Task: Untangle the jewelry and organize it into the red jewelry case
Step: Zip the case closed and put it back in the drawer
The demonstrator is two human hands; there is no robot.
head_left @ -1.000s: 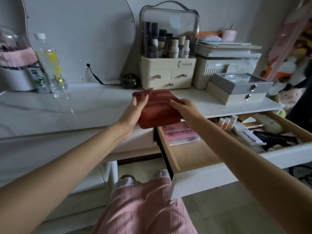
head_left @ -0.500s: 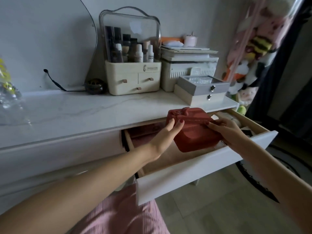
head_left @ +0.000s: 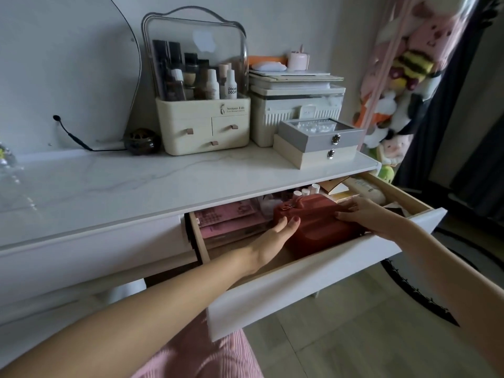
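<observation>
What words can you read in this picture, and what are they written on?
"Serious Life": on the cream makeup organizer; the small line under it is too small to read.
"poom poom": on the white bottle inside it.
The pink packets in the open drawer have print, too blurred to read.

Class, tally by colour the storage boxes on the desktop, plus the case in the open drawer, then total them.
Cream plastic organiser, cream clasp box: 2
White ribbed box: 1
Grey clasp box: 1
Red jewelry case: 1
Total: 5
</observation>
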